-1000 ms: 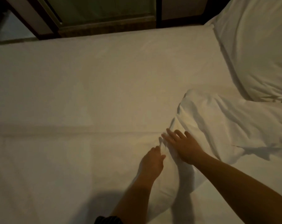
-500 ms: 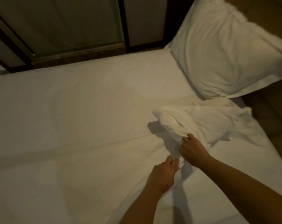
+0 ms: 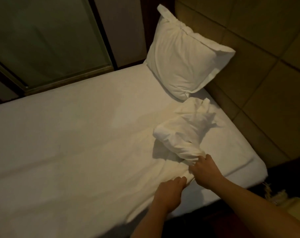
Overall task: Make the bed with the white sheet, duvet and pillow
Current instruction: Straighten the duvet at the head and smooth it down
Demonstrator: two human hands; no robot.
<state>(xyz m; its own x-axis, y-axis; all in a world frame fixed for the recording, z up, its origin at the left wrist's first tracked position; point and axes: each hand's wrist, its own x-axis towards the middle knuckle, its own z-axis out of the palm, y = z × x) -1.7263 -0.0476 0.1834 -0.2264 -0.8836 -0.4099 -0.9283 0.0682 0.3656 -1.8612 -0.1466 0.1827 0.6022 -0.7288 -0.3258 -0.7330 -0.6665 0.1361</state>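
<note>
across the left of the bed the white sheet (image 3: 73,145) lies flat. near the front edge our left hand (image 3: 171,191) pinches a fold of it. just right, our right hand (image 3: 206,173) clenches its twisted, bunched corner (image 3: 180,134). beyond, the pillow (image 3: 185,60) leans on the headboard (image 3: 259,69).

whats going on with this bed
A person is making the bed with both bare hands. The right hand grips one end of a bunched-up white bedding cloth, which lies crumpled on the flat white sheet-covered mattress. The left hand holds the same cloth close beside it, by the bed's near edge. A plump white pillow leans against the padded tan headboard. The cloth is not yet spread flat at that corner.
</note>
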